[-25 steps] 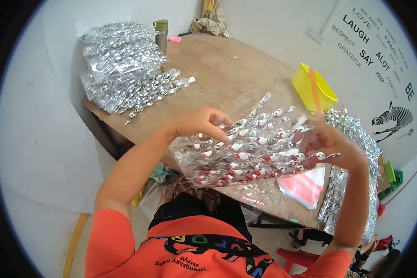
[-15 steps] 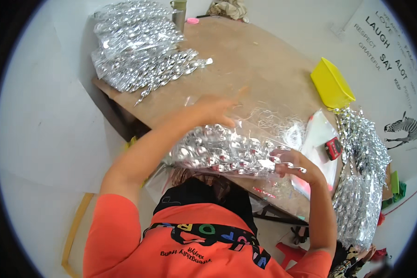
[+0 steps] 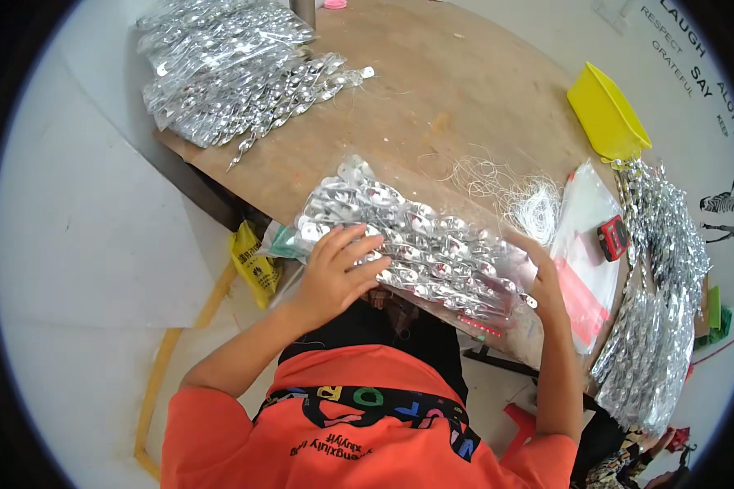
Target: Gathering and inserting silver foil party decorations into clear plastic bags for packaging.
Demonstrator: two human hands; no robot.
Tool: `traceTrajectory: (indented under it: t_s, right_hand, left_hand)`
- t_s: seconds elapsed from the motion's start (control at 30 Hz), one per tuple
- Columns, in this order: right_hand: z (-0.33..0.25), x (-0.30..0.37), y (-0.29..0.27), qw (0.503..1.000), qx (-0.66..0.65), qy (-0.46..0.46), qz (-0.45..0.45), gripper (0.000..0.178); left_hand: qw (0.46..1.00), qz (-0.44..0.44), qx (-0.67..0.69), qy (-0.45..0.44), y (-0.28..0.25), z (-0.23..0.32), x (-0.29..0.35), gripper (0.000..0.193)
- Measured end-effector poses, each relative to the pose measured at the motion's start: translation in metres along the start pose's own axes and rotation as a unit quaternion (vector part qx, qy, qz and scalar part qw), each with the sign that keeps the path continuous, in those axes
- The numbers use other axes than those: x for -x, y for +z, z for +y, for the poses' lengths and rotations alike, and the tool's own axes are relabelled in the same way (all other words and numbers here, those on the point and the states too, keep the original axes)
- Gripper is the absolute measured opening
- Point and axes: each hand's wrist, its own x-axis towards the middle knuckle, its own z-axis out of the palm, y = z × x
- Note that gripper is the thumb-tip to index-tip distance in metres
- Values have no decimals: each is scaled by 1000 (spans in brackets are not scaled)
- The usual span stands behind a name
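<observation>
A clear plastic bag (image 3: 416, 244) full of silver twisted spiral strips lies in front of me along the near edge of the table. My left hand (image 3: 338, 273) rests on the bag's left part, fingers spread flat over the strips. At the bag's right end, my right hand (image 3: 544, 281) grips the plastic edge, with the fingers partly hidden behind it. One strip's pale end pokes out beside that hand. A tangle of white string (image 3: 534, 204) lies just beyond the right hand.
Filled silver bags (image 3: 220, 57) are piled at the far left. On the right are flat clear bags (image 3: 583, 220), a red and black tape measure (image 3: 613, 238), a yellow basket (image 3: 607, 114) and hanging silver strips (image 3: 661, 244). A yellow bag (image 3: 254, 262) hangs below the table's left edge.
My left hand has come down from above the bag's far side onto its near left part. The right hand stays at the right end. The whole view has shifted slightly.
</observation>
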Motion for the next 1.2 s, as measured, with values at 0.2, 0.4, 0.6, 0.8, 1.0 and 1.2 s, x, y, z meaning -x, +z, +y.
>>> traceTrajectory:
  t_s: [0.2, 0.4, 0.6, 0.8, 1.0, 1.2]
  right_hand:
    - [-49, -6, 21, 975, -76, -17, -208, 64]
    - [-62, -17, 57, 957, 181, -199, -105, 49]
    - [-58, -17, 72, 980, 122, -138, -76, 37]
    - [-41, -26, 84, 966, 127, -220, -58, 45]
    - [-50, -31, 84, 966, 202, -152, -50, 48]
    - [-19, -30, 90, 981, 95, -161, 56, 44]
  left_hand:
    - [999, -9, 45, -10, -9, -26, -25, 20]
    - [996, 70, 51, -9, 7, 11, -57, 38]
    - [999, 29, 29, 9, 18, 14, -48, 51]
    - [996, 60, 42, 41, 24, 8, -38, 49]
    - [990, 112, 86, 13, 23, 7, -30, 46]
    - [994, 80, 68, 31, 25, 4, -30, 38]
